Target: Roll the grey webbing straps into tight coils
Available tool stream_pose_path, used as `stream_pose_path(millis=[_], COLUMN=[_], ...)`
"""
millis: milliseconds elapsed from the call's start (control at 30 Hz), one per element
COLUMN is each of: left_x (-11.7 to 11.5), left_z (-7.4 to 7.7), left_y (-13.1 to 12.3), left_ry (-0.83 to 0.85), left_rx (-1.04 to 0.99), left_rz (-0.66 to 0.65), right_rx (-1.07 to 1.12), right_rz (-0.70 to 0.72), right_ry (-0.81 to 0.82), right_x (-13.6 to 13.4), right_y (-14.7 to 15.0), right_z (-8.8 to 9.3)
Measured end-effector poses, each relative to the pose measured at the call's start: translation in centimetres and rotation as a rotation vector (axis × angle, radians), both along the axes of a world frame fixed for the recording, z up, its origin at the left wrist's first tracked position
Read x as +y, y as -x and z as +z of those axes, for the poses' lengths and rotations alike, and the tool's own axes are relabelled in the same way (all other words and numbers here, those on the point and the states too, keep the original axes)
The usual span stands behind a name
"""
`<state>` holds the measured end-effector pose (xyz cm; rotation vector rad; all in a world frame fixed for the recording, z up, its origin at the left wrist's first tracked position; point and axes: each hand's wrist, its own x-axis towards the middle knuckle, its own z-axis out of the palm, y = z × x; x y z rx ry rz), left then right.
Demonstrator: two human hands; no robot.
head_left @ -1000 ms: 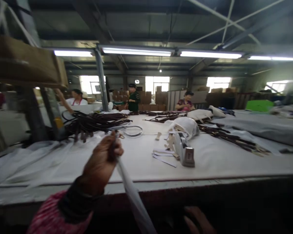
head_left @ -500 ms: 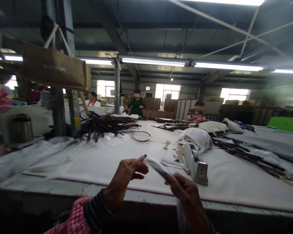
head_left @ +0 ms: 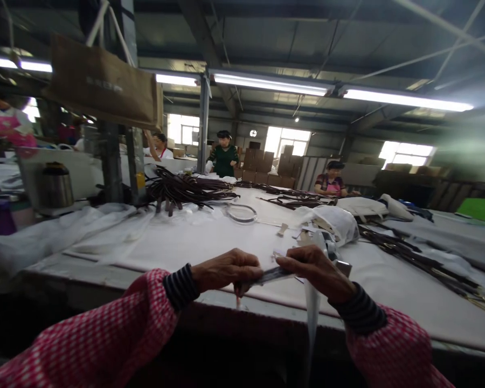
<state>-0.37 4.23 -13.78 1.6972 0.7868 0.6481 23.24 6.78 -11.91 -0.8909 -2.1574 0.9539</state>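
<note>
My left hand [head_left: 228,269] and my right hand [head_left: 313,269] are both closed on a pale fabric strap [head_left: 271,276], held level between them just above the near edge of the white work table [head_left: 178,253]. The rest of the strap hangs down from my right hand past the table edge. A grey tape dispenser [head_left: 334,257] stands on the table right behind my right hand, partly hidden by it.
Dark brown straps [head_left: 186,189] lie piled at the back left, with more [head_left: 420,258] along the right. A white bag [head_left: 335,222], a clear ring [head_left: 241,213] and paper scraps lie mid-table. A metal pot [head_left: 55,186] stands left. Three people work at the far end.
My hands have come down and closer together, stretching a short length of strap level between them. A second ago my left hand alone held it high. The camera has tilted.
</note>
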Motion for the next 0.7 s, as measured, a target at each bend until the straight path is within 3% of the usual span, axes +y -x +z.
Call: stream_pose_path(millis=[167, 367, 467, 567, 700], left_x=[-0.5, -1.1, -1.0, -0.7, -0.3], left_z=[-0.3, 2.1, 3.1, 3.0, 1.6], left_y=[1.8, 1.2, 0.5, 0.2, 1.1], left_ry=[0.021, -0.361, -0.442, -0.352, -0.064], left_rx=[0.094, 0.242, 0.269, 0.172, 0.088], left_rz=[0.084, 0.214, 0.258, 0.249, 0.132], right_rx=[-0.010, 0.030, 0.066, 0.086, 0.000], right_rz=[0.058, 0.019, -0.006, -0.056, -0.084], right_ry=[0.161, 0.117, 0.056, 0.030, -0.080], right_x=[0.4, 0.2, 0.0, -0.3, -0.6], right_y=[-1.3, -0.1, 0.7, 0.9, -0.2], right_z=[-0.9, -1.0, -0.7, -0.4, 0.1])
